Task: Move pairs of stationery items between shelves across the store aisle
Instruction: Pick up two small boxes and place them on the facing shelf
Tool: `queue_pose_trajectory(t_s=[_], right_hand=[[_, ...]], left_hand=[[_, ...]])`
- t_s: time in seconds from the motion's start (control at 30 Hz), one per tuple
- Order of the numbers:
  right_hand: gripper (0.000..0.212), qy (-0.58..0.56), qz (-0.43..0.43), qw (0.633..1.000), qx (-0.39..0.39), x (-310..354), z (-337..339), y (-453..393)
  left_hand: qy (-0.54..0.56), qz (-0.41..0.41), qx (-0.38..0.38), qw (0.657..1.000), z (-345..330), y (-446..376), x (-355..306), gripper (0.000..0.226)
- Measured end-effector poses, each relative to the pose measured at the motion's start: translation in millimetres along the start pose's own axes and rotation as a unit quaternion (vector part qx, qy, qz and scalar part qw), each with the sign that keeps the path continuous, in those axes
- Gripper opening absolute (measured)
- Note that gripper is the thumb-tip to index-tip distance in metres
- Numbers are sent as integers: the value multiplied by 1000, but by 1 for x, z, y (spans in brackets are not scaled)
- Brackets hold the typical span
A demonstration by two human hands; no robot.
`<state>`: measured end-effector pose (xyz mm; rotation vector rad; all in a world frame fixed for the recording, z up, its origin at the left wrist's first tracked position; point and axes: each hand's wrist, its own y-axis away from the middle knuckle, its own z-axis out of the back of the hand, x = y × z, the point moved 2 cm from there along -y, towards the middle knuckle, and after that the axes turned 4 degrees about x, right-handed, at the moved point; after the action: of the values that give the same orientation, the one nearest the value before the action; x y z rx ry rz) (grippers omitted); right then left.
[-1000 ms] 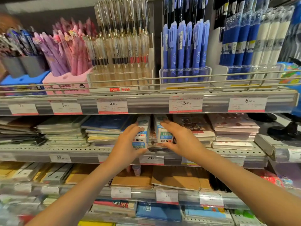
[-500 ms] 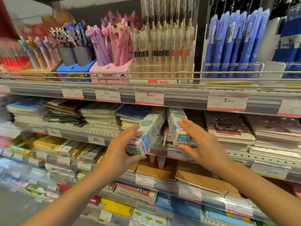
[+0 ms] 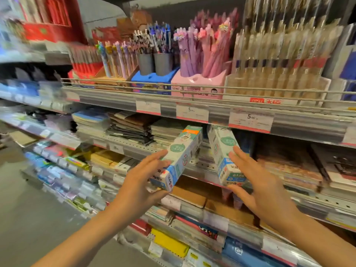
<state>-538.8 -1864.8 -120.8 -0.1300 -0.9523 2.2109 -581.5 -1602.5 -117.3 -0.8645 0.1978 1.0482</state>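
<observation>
I hold two long white-and-blue stationery boxes in front of the notebook shelf [image 3: 200, 168]. My left hand [image 3: 142, 182] grips the near end of the left box [image 3: 181, 157], which tilts up and away to the right. My right hand [image 3: 258, 187] grips the lower end of the right box [image 3: 224, 153], fingers along its side and thumb underneath. Both boxes are out in front of the shelf edge, side by side with a gap between them. Their far ends point toward the dark space under the pen shelf [image 3: 212, 110].
Pen displays fill the shelf above: grey cups [image 3: 154, 63], a pink holder [image 3: 198, 81], clear pen racks [image 3: 277, 70]. Stacks of notebooks [image 3: 131, 128] lie on the middle shelf, more packs lie on the lower shelves. The grey aisle floor [image 3: 28, 218] opens at the left.
Both hands have pulled the two boxes out of the middle shelf toward me. The view has swung left, showing more of the aisle floor and the left shelving.
</observation>
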Motion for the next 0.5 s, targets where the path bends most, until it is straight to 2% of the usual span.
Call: queue_pose_trajectory(t_s=[0.2, 0.4, 0.5], right_hand=[[69, -34, 55, 998, 10, 37, -62, -46], [69, -91, 128, 987, 30, 101, -135, -111], [76, -120, 165, 979, 28, 134, -172, -143]], left_hand=[[-47, 27, -38, 998, 58, 27, 45, 60], [-123, 61, -85, 987, 138, 59, 102, 62], [-156, 88, -108, 978, 175, 79, 126, 62]])
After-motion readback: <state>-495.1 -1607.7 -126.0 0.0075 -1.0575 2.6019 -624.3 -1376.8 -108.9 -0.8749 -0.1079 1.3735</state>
